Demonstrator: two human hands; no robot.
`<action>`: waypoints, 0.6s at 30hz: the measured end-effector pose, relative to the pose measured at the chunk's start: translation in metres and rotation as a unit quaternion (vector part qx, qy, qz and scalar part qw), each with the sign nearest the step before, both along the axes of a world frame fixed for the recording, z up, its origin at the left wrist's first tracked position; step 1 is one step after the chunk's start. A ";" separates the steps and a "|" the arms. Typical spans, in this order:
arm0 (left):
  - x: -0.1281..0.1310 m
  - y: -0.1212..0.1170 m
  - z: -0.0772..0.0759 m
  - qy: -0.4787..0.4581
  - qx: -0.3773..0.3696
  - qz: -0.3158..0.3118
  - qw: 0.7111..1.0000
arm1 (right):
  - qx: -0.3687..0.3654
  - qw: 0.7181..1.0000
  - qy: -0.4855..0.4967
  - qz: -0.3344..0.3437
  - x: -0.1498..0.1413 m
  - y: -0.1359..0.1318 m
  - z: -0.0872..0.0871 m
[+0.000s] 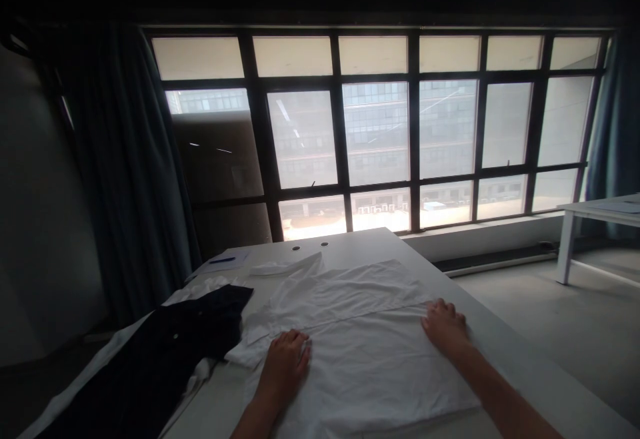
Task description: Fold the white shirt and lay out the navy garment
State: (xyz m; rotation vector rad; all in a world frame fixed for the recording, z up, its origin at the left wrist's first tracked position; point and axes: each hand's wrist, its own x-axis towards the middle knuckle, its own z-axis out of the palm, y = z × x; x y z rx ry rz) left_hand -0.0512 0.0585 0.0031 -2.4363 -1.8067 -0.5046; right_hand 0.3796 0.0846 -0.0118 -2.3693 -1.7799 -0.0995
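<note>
Left hand (286, 362) and right hand (445, 327) lie open and flat, gripping nothing, on a folded white shirt (360, 359) that sits creased on a white table (350, 246). Beside it lies a dark garment (150, 359); farther off, a blue pen (223, 260) rests on a sheet of paper (235, 262), any print too small to read.

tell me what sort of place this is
Probably an upper-floor office or workroom: a long white table with round desk holes, a second white table to the right, and a wide black-framed window facing a glass-fronted building.
</note>
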 end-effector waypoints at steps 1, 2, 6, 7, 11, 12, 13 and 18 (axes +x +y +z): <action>0.001 0.000 -0.003 -0.002 -0.006 -0.024 1.000 | 0.028 0.998 0.009 0.053 -0.022 -0.005 0.000; 0.001 0.001 -0.007 -0.005 -0.014 -0.048 0.999 | 0.040 0.991 0.032 0.125 -0.045 -0.012 0.000; 0.000 0.002 -0.018 -0.025 -0.047 -0.092 0.994 | 0.008 0.919 0.123 0.375 -0.111 -0.034 -0.002; -0.001 0.002 -0.020 -0.025 -0.053 -0.081 0.995 | -0.002 0.910 0.135 0.391 -0.116 -0.036 -0.002; 0.000 0.001 -0.016 -0.012 -0.077 -0.034 0.996 | -0.016 0.937 0.138 0.320 -0.084 -0.023 -0.005; 0.000 0.001 -0.015 -0.009 -0.083 -0.025 0.996 | -0.016 0.949 0.128 0.287 -0.068 -0.016 -0.007; 0.000 0.001 -0.013 -0.008 -0.088 -0.016 0.996 | -0.015 0.961 0.115 0.251 -0.052 -0.008 -0.009; -0.003 0.001 -0.010 0.003 -0.099 0.040 0.994 | -0.002 0.996 0.043 0.078 0.027 0.014 -0.020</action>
